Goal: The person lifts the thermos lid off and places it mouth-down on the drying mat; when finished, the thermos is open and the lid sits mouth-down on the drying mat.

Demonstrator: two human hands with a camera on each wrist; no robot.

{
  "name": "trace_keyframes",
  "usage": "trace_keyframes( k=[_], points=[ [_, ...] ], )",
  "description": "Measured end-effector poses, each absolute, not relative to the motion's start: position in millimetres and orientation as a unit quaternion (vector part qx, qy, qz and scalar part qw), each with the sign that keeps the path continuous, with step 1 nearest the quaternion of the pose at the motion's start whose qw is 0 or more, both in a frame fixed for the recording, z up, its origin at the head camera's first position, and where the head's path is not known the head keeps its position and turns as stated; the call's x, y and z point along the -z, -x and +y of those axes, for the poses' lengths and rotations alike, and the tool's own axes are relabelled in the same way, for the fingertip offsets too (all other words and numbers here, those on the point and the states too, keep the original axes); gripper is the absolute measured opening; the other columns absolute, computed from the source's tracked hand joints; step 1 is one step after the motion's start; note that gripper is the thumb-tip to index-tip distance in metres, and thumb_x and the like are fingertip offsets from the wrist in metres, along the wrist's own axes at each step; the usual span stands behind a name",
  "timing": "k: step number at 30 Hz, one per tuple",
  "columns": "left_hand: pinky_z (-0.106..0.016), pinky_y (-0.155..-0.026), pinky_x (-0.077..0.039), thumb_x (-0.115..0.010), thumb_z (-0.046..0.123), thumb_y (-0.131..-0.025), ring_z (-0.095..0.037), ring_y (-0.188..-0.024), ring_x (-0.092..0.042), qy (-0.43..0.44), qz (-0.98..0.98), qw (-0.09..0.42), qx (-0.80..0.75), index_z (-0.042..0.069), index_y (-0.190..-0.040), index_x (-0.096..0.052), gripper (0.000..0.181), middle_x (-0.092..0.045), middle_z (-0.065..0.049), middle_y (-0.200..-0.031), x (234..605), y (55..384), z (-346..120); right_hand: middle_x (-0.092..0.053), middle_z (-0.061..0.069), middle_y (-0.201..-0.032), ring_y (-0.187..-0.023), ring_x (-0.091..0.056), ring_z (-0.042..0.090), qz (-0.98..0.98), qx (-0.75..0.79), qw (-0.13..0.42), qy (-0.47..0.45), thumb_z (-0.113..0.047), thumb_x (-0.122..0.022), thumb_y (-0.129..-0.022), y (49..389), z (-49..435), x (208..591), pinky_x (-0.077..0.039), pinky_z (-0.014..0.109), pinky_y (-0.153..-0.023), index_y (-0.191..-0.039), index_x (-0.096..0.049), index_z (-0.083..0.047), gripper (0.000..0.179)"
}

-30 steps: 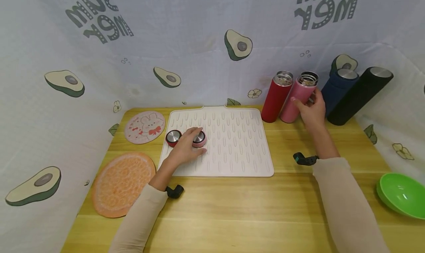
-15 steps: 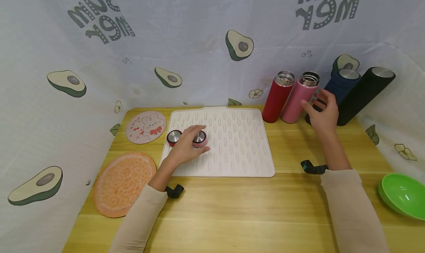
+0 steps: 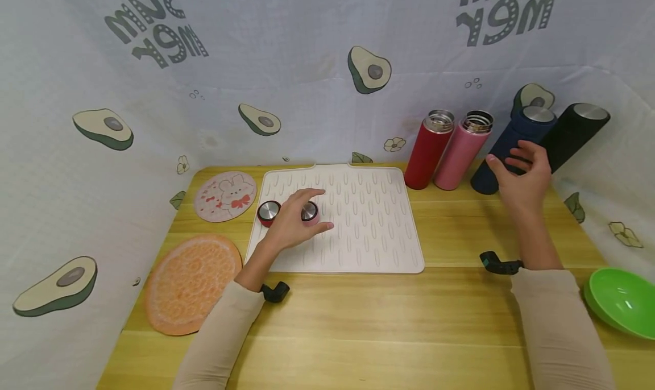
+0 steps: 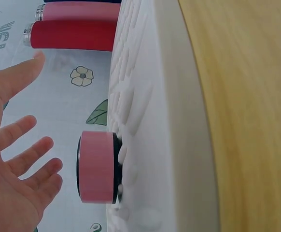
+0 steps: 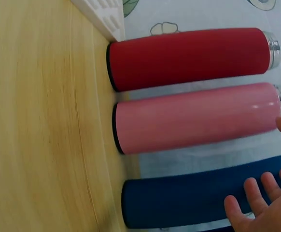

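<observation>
My left hand (image 3: 295, 222) hovers over the white ridged mat (image 3: 368, 225), thumb and fingers spread. Beneath it is a pink bottle lid (image 4: 97, 166) with a silver top; the left wrist view shows a gap between palm and lid. A red lid (image 3: 268, 211) lies to its left. My right hand (image 3: 529, 182) is in front of the dark blue bottle (image 3: 504, 151), its loosely bent fingers overlapping that bottle in both views. The blue bottle has its silver-topped lid on. Left of it stand a pink bottle (image 5: 198, 118) and a red bottle (image 5: 193, 60), both lidless with bare steel necks.
A black bottle (image 3: 573, 137) with a silver top stands at the right end of the row, against the cloth backdrop. A green bowl (image 3: 621, 302) sits at the right edge. A round rabbit mat (image 3: 225, 196) and an orange-slice mat (image 3: 191, 285) lie at left.
My right hand has let go of the pink bottle and moved right to the blue one. The left hand has lifted off the pink lid, its fingers spreading wider.
</observation>
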State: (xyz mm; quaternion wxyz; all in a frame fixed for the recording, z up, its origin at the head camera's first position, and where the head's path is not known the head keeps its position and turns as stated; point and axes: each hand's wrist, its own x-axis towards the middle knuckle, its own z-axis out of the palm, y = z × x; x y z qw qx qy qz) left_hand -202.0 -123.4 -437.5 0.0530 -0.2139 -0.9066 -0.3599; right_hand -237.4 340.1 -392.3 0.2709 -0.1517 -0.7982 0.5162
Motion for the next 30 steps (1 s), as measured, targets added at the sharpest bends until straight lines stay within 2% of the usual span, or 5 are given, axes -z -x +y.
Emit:
trace_keyframes(
  k=[8,16,19,25,30],
  points=[
    [-0.053,-0.117,-0.043,-0.085,0.049,-0.081,-0.025,-0.144,-0.048,0.24,-0.895,0.051,0.372,0.024,-0.147,-0.056,0.077,-0.053,-0.003,-0.152,436.4,206.9,-107.7,-0.049,-0.022,-0.116,-0.103,-0.05,-0.005,-0.776,-0.511,0.3,0.214,-0.038,-0.082,-0.087,241.7,353.1,393.0,-0.048,0.018,-0.097,-0.139,-0.052,-0.025,0.061],
    [-0.05,-0.115,-0.045,-0.083,0.053,-0.082,-0.021,-0.143,-0.049,0.244,-0.888,0.021,0.39,0.03,-0.148,-0.053,0.076,-0.051,0.004,-0.153,439.6,209.7,-87.1,-0.042,-0.009,-0.155,-0.135,-0.046,0.005,-0.787,-0.508,0.25,0.247,-0.047,-0.076,-0.09,247.4,362.6,402.3,-0.038,0.023,-0.119,-0.152,-0.037,-0.031,0.075],
    [-0.051,-0.116,-0.044,-0.082,0.055,-0.083,-0.02,-0.144,-0.047,0.243,-0.885,0.005,0.397,0.033,-0.149,-0.052,0.076,-0.05,0.005,-0.154,441.6,209.8,-80.0,-0.032,-0.006,-0.166,-0.151,-0.034,0.01,-0.791,-0.521,0.213,0.24,-0.051,-0.071,-0.092,249.7,364.2,403.4,-0.03,0.025,-0.125,-0.157,-0.027,-0.035,0.08],
    [-0.048,-0.116,-0.044,-0.084,0.053,-0.082,-0.018,-0.143,-0.048,0.25,-0.883,-0.006,0.396,0.032,-0.149,-0.052,0.077,-0.051,0.006,-0.153,447.0,207.8,-72.2,-0.018,-0.01,-0.172,-0.158,-0.02,0.009,-0.786,-0.55,0.175,0.22,-0.053,-0.066,-0.095,261.3,367.5,404.8,-0.019,0.027,-0.129,-0.162,-0.015,-0.036,0.086],
    [-0.044,-0.117,-0.043,-0.084,0.051,-0.082,-0.017,-0.143,-0.048,0.267,-0.879,-0.013,0.394,0.03,-0.15,-0.051,0.078,-0.05,0.007,-0.154,448.3,206.7,-69.6,-0.021,-0.011,-0.171,-0.157,-0.021,0.005,-0.782,-0.562,0.183,0.197,-0.047,-0.064,-0.099,271.5,370.6,409.6,-0.016,0.024,-0.129,-0.162,-0.019,-0.034,0.079]
  ],
)
